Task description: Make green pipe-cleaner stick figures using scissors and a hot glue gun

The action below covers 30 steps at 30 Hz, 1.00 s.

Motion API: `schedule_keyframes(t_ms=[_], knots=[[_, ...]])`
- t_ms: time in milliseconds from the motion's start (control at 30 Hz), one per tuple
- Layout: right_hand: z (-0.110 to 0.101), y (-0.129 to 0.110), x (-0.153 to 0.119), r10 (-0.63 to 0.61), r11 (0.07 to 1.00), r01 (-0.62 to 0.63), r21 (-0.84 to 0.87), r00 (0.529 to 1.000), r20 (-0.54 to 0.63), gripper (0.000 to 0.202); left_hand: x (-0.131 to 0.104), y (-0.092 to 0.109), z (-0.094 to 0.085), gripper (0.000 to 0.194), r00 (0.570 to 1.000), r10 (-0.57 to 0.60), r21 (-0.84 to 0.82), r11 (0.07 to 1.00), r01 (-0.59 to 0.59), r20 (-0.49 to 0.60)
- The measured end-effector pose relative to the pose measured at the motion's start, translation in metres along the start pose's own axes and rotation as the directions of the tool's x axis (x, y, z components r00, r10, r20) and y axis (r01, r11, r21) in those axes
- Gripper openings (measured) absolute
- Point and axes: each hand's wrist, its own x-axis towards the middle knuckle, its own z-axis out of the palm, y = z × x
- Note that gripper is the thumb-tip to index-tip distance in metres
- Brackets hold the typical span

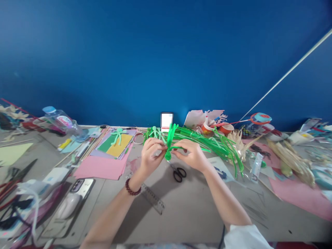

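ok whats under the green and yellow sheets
Lilac paper shows around them, with pink paper sticking out on the near side. Anything fully covered can't be seen.

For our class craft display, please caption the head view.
Two hands shape a green pipe-cleaner figure above black-handled scissors on a cluttered grey table.

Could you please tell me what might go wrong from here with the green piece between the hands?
The green piece could loosen or slip if the left hand or right hand eases its pinch, as nothing else seems to hold it. The scissors lie on the table just below the hands, so they might get knocked. The loose green stems behind the right hand could catch on it.
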Motion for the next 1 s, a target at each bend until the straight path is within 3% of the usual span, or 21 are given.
schedule_keyframes(t_ms=[300, 433, 500, 600, 700, 800, 900, 1000], knots=[[0.005, -0.001, 0.001, 0.175, 0.976, -0.174, 0.130, 0.985, 0.006, 0.016, 0.001, 0.001, 0.000, 0.012, 0.999, 0.004, 0.012, 1.000, -0.005, 0.052], [0.004, 0.000, 0.001, 0.262, 0.935, -0.275, 0.224, 0.961, 0.087, 0.022, -0.001, -0.001, 0.000, 0.013, 0.995, 0.049, 0.088, 0.994, -0.057, 0.082], [0.002, 0.002, 0.003, 0.268, 0.917, -0.291, 0.271, 0.956, 0.120, 0.023, -0.002, -0.002, 0.001, 0.010, 0.996, 0.025, 0.051, 0.998, -0.030, 0.091], [0.001, 0.008, 0.004, 0.283, 0.884, -0.305, 0.354, 0.952, 0.116, 0.030, -0.002, -0.001, 0.002, 0.006, 0.987, -0.107, -0.085, 0.989, 0.118, 0.117], [0.000, 0.017, 0.004, 0.315, 0.823, -0.354, 0.445, 0.935, 0.162, 0.042, -0.002, 0.000, 0.004, 0.013, 0.918, -0.351, -0.182, 0.905, 0.384, 0.186], [0.001, 0.024, 0.005, 0.322, 0.780, -0.390, 0.489, 0.921, 0.220, 0.048, -0.003, -0.001, 0.006, 0.020, 0.784, -0.584, -0.239, 0.747, 0.620, 0.209], [0.007, 0.023, 0.005, 0.323, 0.833, -0.359, 0.420, 0.933, 0.157, 0.034, -0.003, -0.004, 0.007, 0.024, 0.699, -0.679, -0.298, 0.635, 0.713, 0.224], [0.017, 0.019, 0.005, 0.346, 0.872, -0.348, 0.344, 0.936, 0.070, 0.025, -0.004, -0.005, 0.008, 0.024, 0.668, -0.709, -0.334, 0.588, 0.737, 0.226]])
